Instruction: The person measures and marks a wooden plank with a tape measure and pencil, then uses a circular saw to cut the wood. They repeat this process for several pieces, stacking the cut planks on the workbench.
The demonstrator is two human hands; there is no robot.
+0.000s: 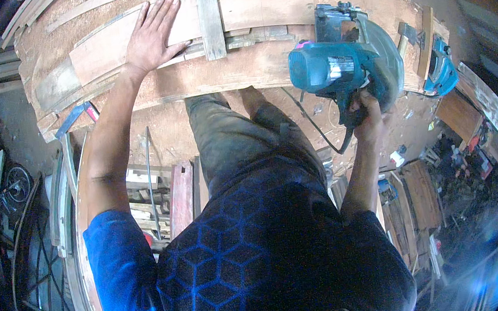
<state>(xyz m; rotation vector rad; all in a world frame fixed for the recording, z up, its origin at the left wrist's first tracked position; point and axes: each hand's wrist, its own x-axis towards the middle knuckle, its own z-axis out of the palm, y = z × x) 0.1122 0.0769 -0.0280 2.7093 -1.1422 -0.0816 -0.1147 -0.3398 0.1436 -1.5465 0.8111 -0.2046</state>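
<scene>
My left hand (pixel 156 36) lies flat with fingers stretched out on a long pale wooden board (pixel 105 46) on the workbench. In my right hand (pixel 365 110) is the rear handle of a teal circular saw (pixel 328 69). The saw's base sits at the right part of the board; its blade is hidden by the housing. A short grey wood strip (pixel 209 20) lies crosswise over the board, to the right of my left hand. Narrow wood offcuts (pixel 243 39) run along the board's near edge. From the saw handle a dark cord (pixel 317 127) hangs down.
Sawdust covers the workbench (pixel 174 83). A second teal power tool (pixel 441 68) rests at its right end, beside a wooden piece (pixel 425 43). A blue-and-red tool (pixel 78 117) lies at the left near edge. Stacked planks (pixel 183 193) stand below, with more timber (pixel 423 195) at right.
</scene>
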